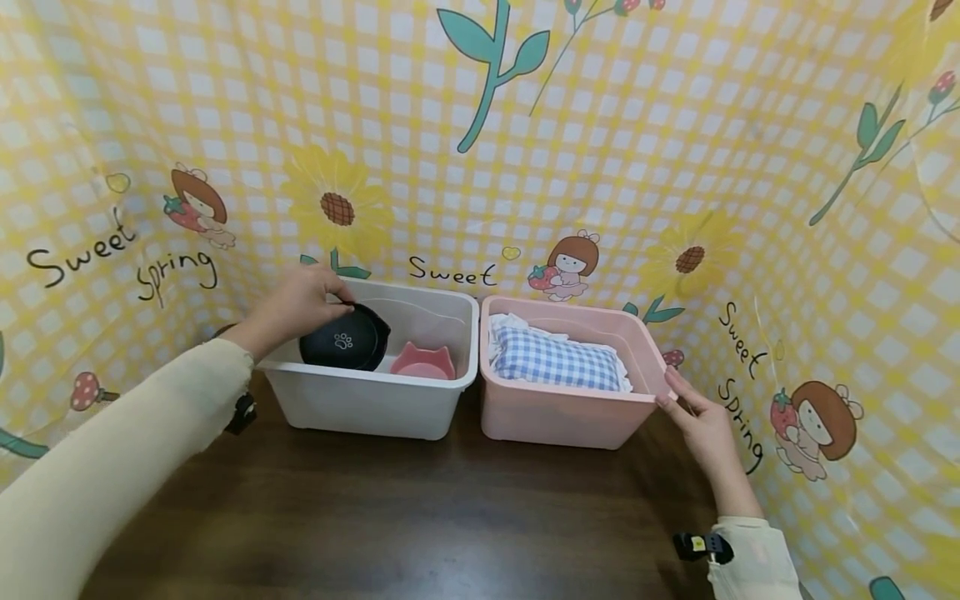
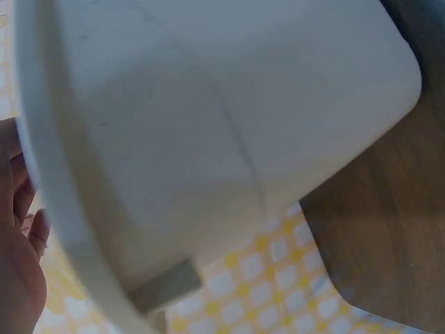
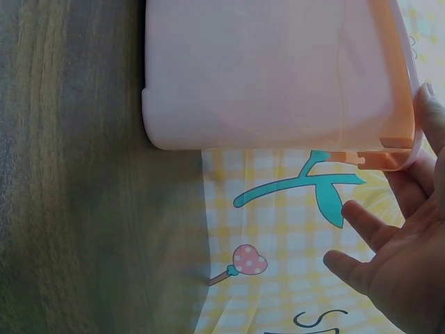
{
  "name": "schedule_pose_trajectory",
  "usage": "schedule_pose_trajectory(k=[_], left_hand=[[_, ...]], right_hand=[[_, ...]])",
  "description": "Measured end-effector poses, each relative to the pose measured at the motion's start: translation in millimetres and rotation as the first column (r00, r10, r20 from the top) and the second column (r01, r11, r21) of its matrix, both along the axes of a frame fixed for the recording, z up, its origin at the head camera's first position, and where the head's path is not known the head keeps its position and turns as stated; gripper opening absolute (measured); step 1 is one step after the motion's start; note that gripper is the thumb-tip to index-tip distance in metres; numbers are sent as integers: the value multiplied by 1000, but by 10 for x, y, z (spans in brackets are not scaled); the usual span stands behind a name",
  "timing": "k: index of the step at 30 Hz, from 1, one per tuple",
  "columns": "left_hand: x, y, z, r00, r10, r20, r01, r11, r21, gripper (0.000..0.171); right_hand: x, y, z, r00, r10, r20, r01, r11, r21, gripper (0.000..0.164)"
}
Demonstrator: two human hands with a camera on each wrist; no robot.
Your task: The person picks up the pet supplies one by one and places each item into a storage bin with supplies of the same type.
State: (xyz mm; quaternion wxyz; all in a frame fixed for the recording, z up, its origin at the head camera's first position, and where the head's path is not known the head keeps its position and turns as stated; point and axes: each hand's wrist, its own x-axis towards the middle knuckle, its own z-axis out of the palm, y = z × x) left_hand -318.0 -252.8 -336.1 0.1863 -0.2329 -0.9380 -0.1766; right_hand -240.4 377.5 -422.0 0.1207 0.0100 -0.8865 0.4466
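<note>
My left hand (image 1: 300,300) reaches over the left side of the white bin (image 1: 367,408) and pinches the edge of a black cat-eared bowl (image 1: 345,342) with a paw print. The bowl is tipped up inside the bin, its base facing me. Beside it in the same bin lies a pink cat-eared bowl (image 1: 423,362). My right hand (image 1: 701,425) grips the right rim of the pink bin (image 1: 562,421), thumb outside, other fingers spread. In that bin rests a blue checked pillow (image 1: 555,358) with white frills. The left wrist view hides the black bowl behind the bin wall (image 2: 208,125).
Both bins stand side by side at the back of a dark wooden table (image 1: 450,517). A yellow checked cloth (image 1: 420,167) hangs close behind them and along both sides.
</note>
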Motion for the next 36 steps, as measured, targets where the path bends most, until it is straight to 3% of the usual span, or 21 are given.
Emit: schedule_pose_trajectory(k=[4, 10, 15, 19, 36], left_hand=[[-14, -14, -99, 999, 4, 33, -5, 1000, 26, 4], [-93, -43, -233, 1000, 7, 10, -8, 999, 50, 5], [-148, -58, -314, 1000, 17, -23, -17, 1000, 10, 2], [-182, -55, -350, 999, 9, -42, -10, 999, -36, 5], [-219, -42, -443, 998, 27, 62, -20, 994, -107, 10]], right_hand=[[10, -2, -5, 1000, 5, 10, -5, 1000, -16, 57], [6, -7, -12, 1000, 8, 13, -7, 999, -33, 56], [-1, -11, -3, 1000, 5, 13, -5, 999, -33, 57], [2, -11, 5, 1000, 0, 13, 1, 999, -35, 57], [-6, 4, -16, 1000, -2, 0, 2, 1000, -17, 56]])
